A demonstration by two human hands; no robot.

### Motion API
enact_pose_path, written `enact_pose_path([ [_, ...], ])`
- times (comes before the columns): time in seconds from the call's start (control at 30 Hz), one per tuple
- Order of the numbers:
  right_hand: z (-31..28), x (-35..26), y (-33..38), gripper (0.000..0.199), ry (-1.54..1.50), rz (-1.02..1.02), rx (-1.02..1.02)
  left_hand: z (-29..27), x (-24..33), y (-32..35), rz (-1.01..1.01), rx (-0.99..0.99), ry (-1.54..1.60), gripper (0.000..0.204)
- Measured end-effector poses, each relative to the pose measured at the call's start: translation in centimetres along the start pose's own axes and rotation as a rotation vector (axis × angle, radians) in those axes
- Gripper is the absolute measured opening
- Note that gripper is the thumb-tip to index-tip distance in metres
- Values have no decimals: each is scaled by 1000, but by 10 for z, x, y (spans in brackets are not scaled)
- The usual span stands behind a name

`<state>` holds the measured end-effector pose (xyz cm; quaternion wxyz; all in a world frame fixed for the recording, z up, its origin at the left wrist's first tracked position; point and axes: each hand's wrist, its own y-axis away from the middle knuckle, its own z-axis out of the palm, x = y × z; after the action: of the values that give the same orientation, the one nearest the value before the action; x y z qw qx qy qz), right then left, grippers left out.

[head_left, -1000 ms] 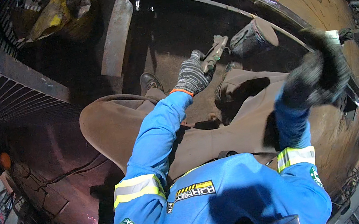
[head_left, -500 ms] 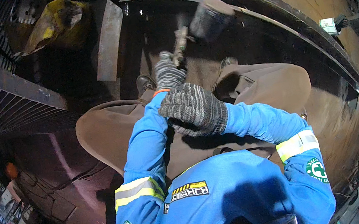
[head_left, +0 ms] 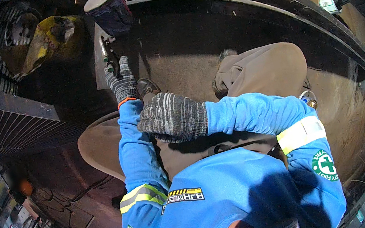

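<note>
Newly swung to eleven o'clock, the cupped tool (head_left: pixel 111 20) thereby overlaps the steel strip (head_left: pixel 100 75) in view, fingers of the left hand (head_left: pixel 122 83) closed around its handle, the right hand (head_left: pixel 173 117) curled, contents indeterminable

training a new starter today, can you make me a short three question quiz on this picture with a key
1. What does the left hand hold? A) a broom, B) a metal tool, C) a rope
2. True or false: the right hand wears a glove.
3. Fill in: the cuff edge of the left glove is ____ in colour.

Key
1. B
2. True
3. orange
</note>
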<state>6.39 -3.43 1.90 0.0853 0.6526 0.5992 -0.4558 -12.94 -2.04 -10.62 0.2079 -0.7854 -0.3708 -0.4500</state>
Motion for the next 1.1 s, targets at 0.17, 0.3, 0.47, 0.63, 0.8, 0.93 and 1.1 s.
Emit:
enact_pose_path([
  [0.17,7,3,7,34,46,16,-28,23,6,13,-27,-89,44,36],
  [0.3,13,9,15,37,51,24,-23,54,-22,19,218,-318,-397,29],
  [0.47,8,13,20,34,138,6,45,63,40,63,115,-665,-411,34],
  [0.63,17,18,24,32,113,9,83,65,51,79,89,-792,-375,43],
  [0.8,17,24,36,37,65,68,20,80,37,77,78,-741,-381,44],
  [0.93,9,17,35,31,131,64,-20,73,37,78,119,-645,-368,40],
  [1.1,22,13,26,31,125,55,-90,68,35,76,142,-685,-384,49],
])
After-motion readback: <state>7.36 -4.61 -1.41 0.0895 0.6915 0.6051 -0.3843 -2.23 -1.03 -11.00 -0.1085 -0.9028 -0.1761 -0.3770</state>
